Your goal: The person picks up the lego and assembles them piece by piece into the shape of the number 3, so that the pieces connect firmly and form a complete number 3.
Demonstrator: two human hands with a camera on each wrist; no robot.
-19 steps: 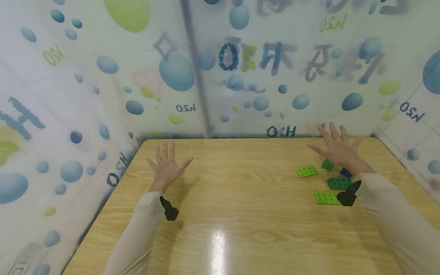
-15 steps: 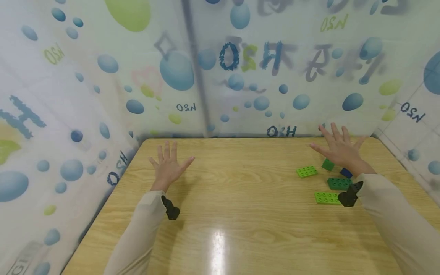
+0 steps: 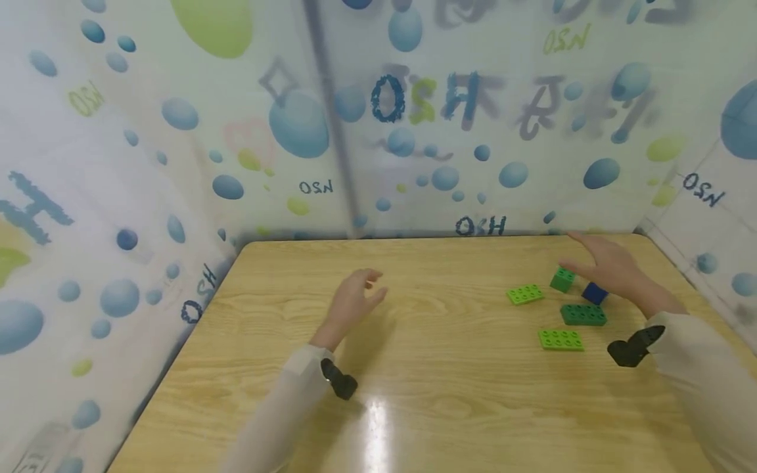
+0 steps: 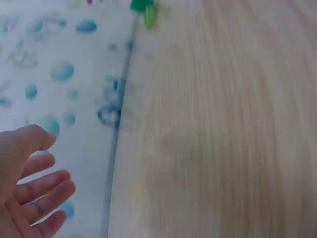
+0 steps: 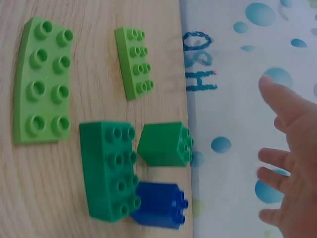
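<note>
My right hand (image 3: 609, 266) hovers over the far right of the table, holding nothing, its fingers relaxed. Close by it lie a green square brick (image 3: 562, 279) and a blue brick (image 3: 594, 293), the blue one partly behind the wrist. A long dark green brick (image 5: 110, 171) lies beside these two. Two flat lime green bricks complete the group, a nearer one (image 3: 560, 339) and a farther one (image 3: 525, 294). My left hand (image 3: 350, 303), its fingers loosely bent and holding nothing, is above the left-middle of the table, far from the bricks.
The wooden table (image 3: 437, 394) ends at a patterned curtain (image 3: 414, 164) behind it, with more curtain on the left and right sides. A black wrist camera (image 3: 339, 379) sits on my left cuff and another wrist camera (image 3: 635, 346) on my right.
My left hand has moved right and toward the table's middle, its spread fingers now bent. My right hand has shifted slightly right and lost its spread, uncovering more of the bricks. The bricks stay put.
</note>
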